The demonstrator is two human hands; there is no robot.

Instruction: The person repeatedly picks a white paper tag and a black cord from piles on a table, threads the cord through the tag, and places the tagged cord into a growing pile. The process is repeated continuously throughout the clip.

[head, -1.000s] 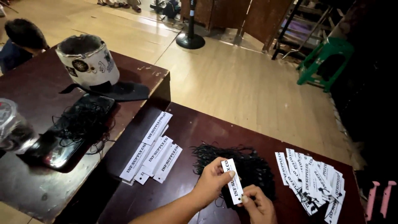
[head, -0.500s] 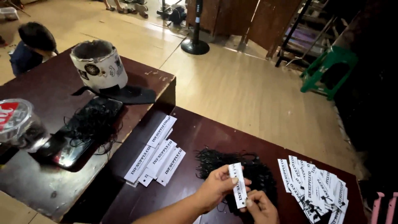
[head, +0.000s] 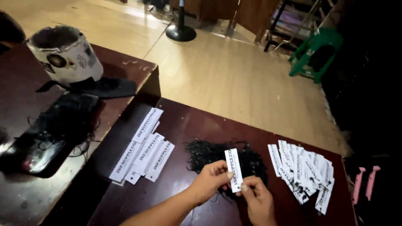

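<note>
The left hand (head: 211, 181) is pinching a white paper tag (head: 233, 170) along its left edge, fingers (head: 222, 175) closed on it, while the right hand (head: 257, 199) is gripping the tag's lower end between thumb and forefinger, so both hands are holding it upright and slightly tilted just above the dark wooden table (head: 188, 121). Directly behind the tag, a tangled heap of black strings (head: 209, 152) is lying on the table. To the right, a loose pile of white tags (head: 303, 169) is spreading out near the table's edge, and to the left a neater row of finished tags (head: 142, 146) is lying in overlapping strips. On a second table (head: 25, 201) further left, a worn white bucket (head: 65, 54) is standing beside a black tray (head: 50, 134) holding more dark string. A green plastic stool (head: 316, 52) is sitting on the pale wooden floor (head: 234, 79) beyond.
</note>
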